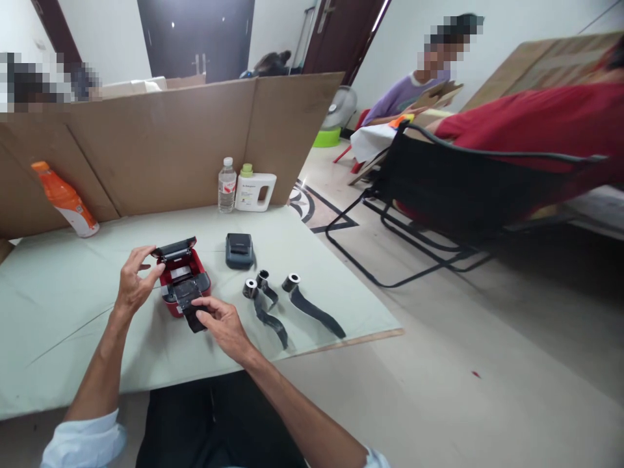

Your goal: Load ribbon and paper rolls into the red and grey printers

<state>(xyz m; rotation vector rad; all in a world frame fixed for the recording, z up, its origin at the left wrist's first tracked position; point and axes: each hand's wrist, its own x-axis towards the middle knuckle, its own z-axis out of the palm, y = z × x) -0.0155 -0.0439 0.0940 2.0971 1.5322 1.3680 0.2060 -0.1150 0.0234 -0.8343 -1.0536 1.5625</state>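
A small red and black label printer (208, 294) stands on the table with its lid (174, 248) raised. My left hand (136, 278) grips the left side of that lid between thumb and fingers. With my right hand (223, 323) I pinch the loose end of a black strip (189, 300) that runs out over the printer's front. The inner end of the strip is hidden inside the printer. To the right lie several rolls of black strip with loose tails: a left roll (250, 288), a small roll behind it (262, 277) and a right roll (292, 281).
A dark, closed device (239, 251) sits behind the rolls. An orange bottle (65, 200), a water bottle (227, 187) and a white jug (254, 192) stand by the cardboard screen (185, 143). Right of the table are a black folding chair (453, 195) and two seated people.
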